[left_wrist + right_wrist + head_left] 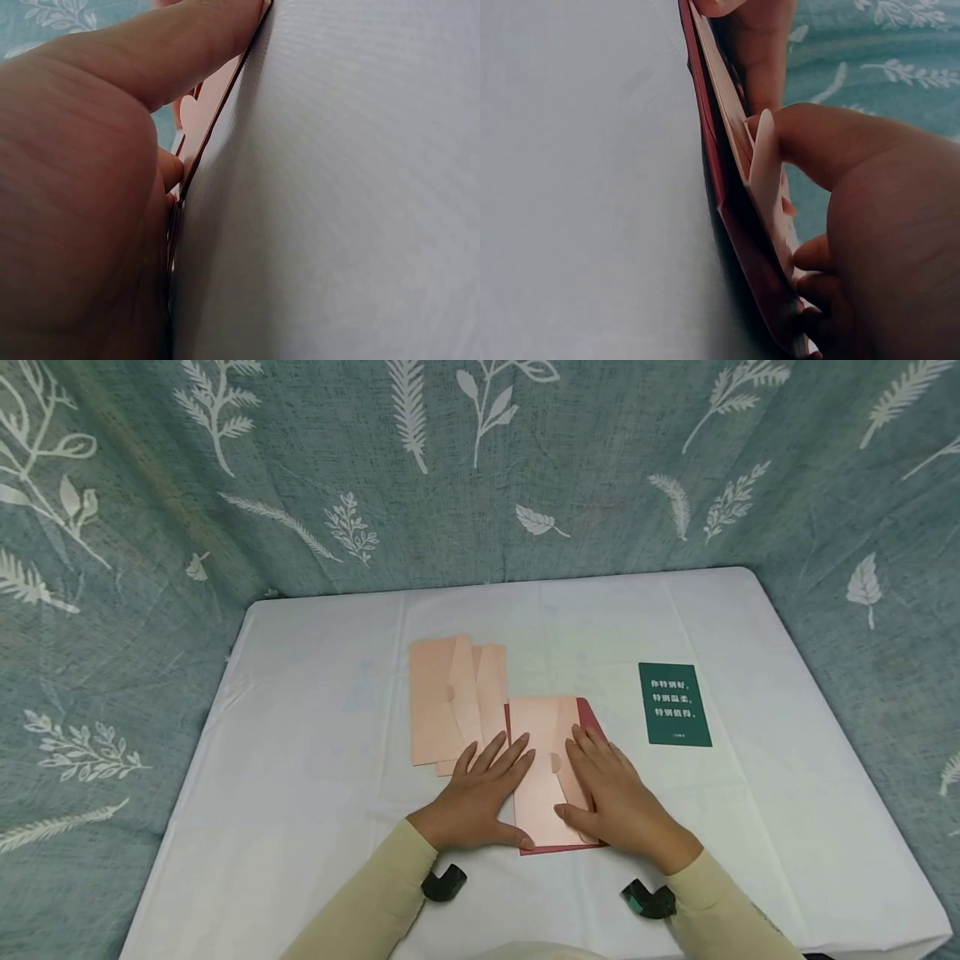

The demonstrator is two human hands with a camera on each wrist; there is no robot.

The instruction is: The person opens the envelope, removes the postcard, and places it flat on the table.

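Much of the head view is blue-green cloth point(450, 539) with white leaf sprigs, cut off by the top and side edges. Before it stands a table point(315, 710) under a white cover, its near edge partly out of frame. Two pale yellow-green sleeves point(367, 893) run off the bottom.

The left hand point(476, 802) has its fingers spread and nearly straight, grasping nothing, with the thumb at the lower edge of the front peach envelope point(536, 802); the left wrist view hides most of its fingers behind the palm. The right hand point(630, 797) lies along that envelope's right side, fingers extended and clasping nothing, covering much of the flap. In the right wrist view a pale flap edge point(765, 161) rises beside the thumb.

That envelope rests on a red envelope point(591, 717), mostly covered, which shows at the right and bottom and in a sliver at left. Whether either has anything inside cannot be told. Just left, two more peach envelopes point(431, 702) overlap, their contents likewise unseen. A dark green card point(675, 704) with white writing lies apart at right; its bottom line is too small to read. Two black devices point(444, 883) sit by the wrists.
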